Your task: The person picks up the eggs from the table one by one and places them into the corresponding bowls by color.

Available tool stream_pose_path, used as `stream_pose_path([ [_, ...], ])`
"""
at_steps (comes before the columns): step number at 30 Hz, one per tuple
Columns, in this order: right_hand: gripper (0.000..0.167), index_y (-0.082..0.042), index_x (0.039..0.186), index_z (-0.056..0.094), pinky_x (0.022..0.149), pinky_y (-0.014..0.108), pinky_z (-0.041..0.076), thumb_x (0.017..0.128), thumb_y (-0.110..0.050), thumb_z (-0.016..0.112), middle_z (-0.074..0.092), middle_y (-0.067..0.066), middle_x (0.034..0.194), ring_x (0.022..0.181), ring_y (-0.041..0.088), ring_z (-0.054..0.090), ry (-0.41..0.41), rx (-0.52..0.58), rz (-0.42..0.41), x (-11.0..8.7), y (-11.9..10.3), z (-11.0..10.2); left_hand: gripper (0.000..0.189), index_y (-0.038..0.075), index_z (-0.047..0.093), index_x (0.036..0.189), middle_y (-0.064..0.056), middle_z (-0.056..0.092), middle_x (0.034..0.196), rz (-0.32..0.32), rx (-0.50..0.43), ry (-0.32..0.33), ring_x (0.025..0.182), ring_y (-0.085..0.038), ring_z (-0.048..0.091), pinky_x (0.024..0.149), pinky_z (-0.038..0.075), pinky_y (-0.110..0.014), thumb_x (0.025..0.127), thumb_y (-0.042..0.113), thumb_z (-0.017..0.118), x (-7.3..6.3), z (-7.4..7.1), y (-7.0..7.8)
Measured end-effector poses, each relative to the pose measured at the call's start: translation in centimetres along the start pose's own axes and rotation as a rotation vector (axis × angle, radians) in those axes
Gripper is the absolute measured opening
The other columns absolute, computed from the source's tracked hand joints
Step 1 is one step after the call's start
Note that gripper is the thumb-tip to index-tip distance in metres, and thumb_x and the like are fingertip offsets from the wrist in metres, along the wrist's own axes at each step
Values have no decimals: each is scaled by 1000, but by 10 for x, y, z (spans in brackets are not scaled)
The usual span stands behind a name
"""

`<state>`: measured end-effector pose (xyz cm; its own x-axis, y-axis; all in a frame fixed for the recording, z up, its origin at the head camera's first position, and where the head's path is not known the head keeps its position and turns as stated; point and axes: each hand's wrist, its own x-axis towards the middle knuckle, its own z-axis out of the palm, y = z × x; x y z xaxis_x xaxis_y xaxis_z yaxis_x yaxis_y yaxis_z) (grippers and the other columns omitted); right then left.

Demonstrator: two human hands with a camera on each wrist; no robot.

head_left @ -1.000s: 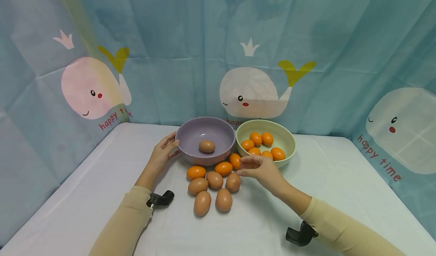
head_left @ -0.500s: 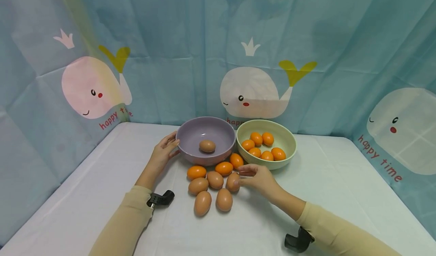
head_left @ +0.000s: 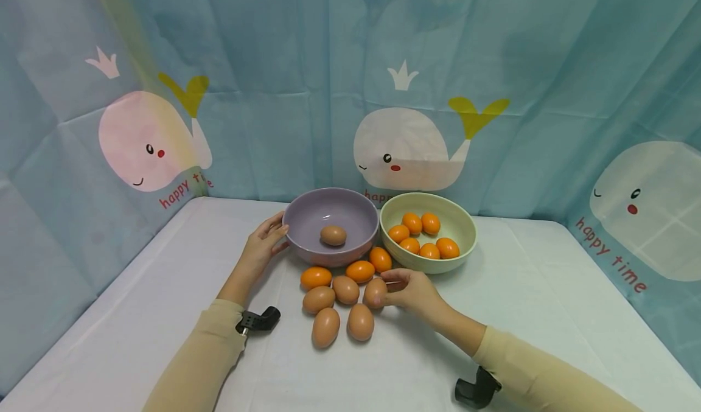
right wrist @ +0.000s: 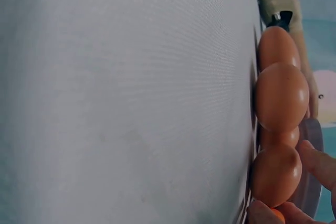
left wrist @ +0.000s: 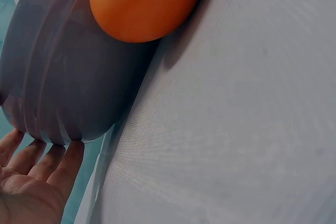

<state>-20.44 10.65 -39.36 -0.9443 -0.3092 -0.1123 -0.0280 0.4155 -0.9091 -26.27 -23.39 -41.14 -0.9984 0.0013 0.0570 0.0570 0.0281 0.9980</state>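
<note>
On the white table (head_left: pixel 427 369), the right hand (head_left: pixel 414 291) pinches a brown egg (head_left: pixel 374 292) — just beside another egg (head_left: pixel 345 289). The left hand (head_left: pixel 260 246), fingers fairly straight, touches the purple bowl (head_left: pixel 306 217) outside.

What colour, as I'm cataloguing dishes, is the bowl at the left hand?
The bowl is muted purple; the head view shows it best.

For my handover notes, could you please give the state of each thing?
Purple bowl: upright, one brown egg inside
Green bowl: upright, six orange pieces inside
Brown eggs: five loose on table
Orange pieces: three loose on table
Left hand: touching purple bowl
Right hand: fingers around rightmost loose egg
</note>
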Motion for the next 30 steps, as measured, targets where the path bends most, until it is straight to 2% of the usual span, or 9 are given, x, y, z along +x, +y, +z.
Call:
stream_pose_path([
  [7, 56, 2, 124, 65, 84, 30, 60, 76, -17, 87, 73, 15, 114, 99, 20, 71, 3, -23, 1, 2, 1, 3, 59, 11, 27, 157, -9, 30, 163, 3, -6, 8, 147, -27, 35, 115, 40, -44, 105, 26, 51, 0, 0, 1],
  [17, 52, 3, 121, 68, 86, 30, 60, 76, -16, 86, 75, 12, 109, 95, 17, 70, 19, -68, -23, 3, -3, 4, 58, 10, 28, 157, -9, 31, 163, -1, -1, 11, 148, -26, 35, 116, 39, -46, 105, 23, 50, -1, 1, 1],
  [25, 52, 3, 122, 67, 86, 30, 60, 77, -14, 84, 74, 15, 111, 98, 18, 70, 37, -32, -45, 7, -25, 0, 60, 12, 28, 158, -8, 31, 163, -10, 2, 10, 146, -24, 37, 113, 44, -38, 105, 27, 52, -1, 0, 1],
  [30, 54, 0, 128, 64, 86, 29, 60, 80, -18, 82, 72, 14, 117, 102, 18, 68, 16, 7, -63, 15, -42, -3, 63, 11, 27, 158, -10, 30, 163, -8, -6, 10, 147, -26, 35, 115, 42, -42, 104, 31, 53, -2, 1, 2],
])
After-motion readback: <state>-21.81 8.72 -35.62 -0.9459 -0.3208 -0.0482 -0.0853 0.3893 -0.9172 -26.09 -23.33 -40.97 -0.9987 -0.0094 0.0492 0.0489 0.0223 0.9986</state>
